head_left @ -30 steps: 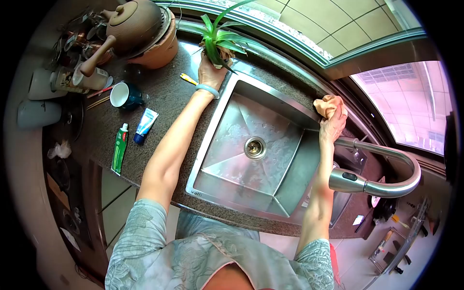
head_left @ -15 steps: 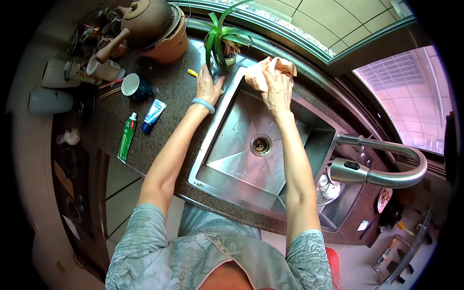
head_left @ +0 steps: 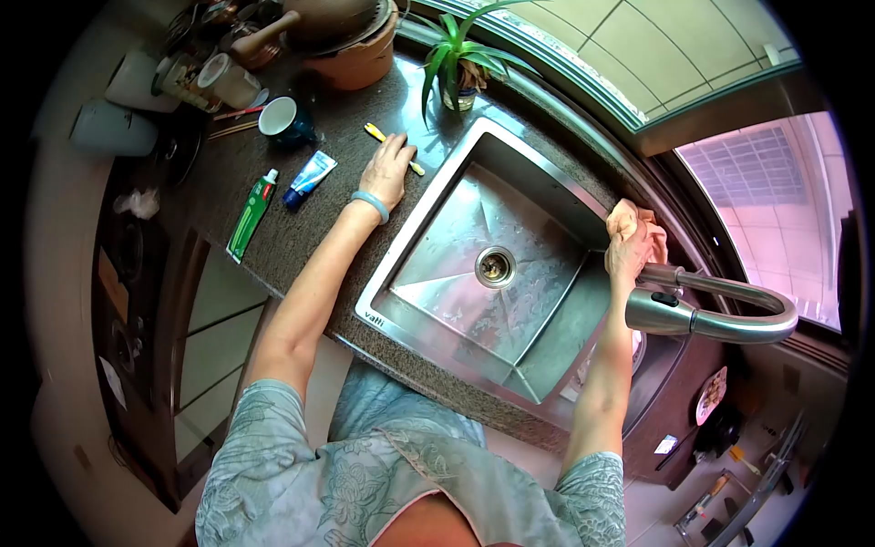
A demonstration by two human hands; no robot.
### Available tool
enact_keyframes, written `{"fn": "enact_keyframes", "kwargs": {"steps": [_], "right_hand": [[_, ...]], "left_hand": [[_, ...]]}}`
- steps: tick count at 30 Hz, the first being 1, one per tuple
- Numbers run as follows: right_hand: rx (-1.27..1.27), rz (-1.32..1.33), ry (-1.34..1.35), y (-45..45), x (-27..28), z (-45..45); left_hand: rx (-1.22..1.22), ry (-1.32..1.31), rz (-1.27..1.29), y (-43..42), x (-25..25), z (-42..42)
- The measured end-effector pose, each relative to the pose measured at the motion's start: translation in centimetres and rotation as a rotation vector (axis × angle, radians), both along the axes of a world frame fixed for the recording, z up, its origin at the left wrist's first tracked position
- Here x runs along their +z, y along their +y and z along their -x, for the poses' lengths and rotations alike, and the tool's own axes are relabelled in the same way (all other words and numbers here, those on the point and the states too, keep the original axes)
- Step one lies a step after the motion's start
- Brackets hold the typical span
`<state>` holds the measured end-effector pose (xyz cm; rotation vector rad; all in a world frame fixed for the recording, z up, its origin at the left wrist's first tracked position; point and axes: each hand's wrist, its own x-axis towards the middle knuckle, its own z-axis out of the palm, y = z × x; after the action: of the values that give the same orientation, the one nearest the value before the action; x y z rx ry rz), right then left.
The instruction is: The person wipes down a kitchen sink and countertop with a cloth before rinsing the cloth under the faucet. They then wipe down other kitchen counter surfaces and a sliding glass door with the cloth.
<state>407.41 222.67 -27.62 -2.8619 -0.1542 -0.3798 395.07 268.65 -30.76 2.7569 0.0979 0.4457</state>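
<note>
My left hand (head_left: 386,171) is low over the counter left of the sink, its fingers curled over a yellow and white toothbrush (head_left: 375,132). The toothbrush's two ends stick out on either side of the fingers. A pale bangle circles the left wrist. With my right hand (head_left: 627,255) I press a bunched peach-coloured cloth (head_left: 649,232) onto the sink's back right rim, close to the faucet base. The stainless sink (head_left: 428,202) has wet patches around its drain (head_left: 495,267). The curved faucet (head_left: 743,287) hangs over my right forearm.
Left on the counter are a green toothpaste tube (head_left: 252,217), a blue and white tube (head_left: 310,179) and a dark blue mug (head_left: 284,123). A spiky potted plant (head_left: 456,68) and a terracotta pot (head_left: 355,59) stand at the back. A window frame (head_left: 720,91) borders the sink.
My right hand has slid the cloth from the sink's far left corner along the back rim to the right. My left fingers now curl over the toothbrush. The view has shifted.
</note>
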Motion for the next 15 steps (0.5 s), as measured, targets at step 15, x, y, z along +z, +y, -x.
{"fn": "enact_keyframes", "kwargs": {"steps": [15], "right_hand": [[0.641, -0.467, 0.387, 24.3, 1.4, 8.5]], "left_hand": [[0.066, -0.225, 0.081, -0.8, 3.6, 12.2]]}}
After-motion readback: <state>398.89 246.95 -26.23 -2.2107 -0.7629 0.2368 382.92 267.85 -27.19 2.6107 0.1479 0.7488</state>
